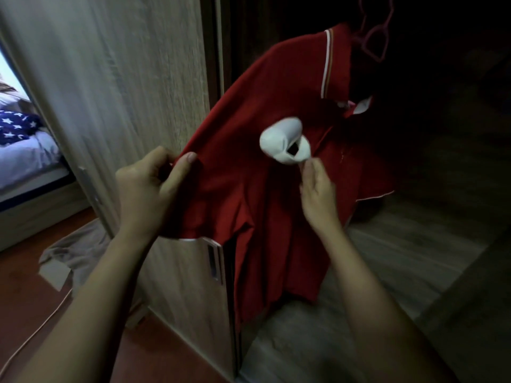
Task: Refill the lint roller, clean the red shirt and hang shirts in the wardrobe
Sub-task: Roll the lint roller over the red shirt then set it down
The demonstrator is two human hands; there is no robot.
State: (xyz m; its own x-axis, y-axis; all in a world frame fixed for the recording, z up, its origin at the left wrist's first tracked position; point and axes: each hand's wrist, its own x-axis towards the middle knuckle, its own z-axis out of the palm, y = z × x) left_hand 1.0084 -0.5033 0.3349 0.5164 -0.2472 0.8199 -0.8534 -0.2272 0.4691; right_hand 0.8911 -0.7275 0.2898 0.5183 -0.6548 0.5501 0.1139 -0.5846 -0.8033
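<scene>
Now, your left hand (pixel 143 194) pinches a fold of the red shirt (pixel 249 194) at the sleeve seam, with the thumb on top and the fingers (pixel 154 161) curled behind the cloth. Your right hand (pixel 318 200) holds the lint roller (pixel 282 139) by the tail of its handle; blur hides how firm that hold is. The shirt hangs on a pink hanger (pixel 373 42) past the wood-grain wardrobe door (pixel 124 92), up and beyond both sets of fingers. It is a soft, light, limp knit, so it will likely swing and bunch away from the roller unless you draw it taut. The seam you have is a sound hold, thicker than the open panel. The roller is a white cylinder, light and rigid, at the chest just above your right fingertips; whether it touches is unclear.
</scene>
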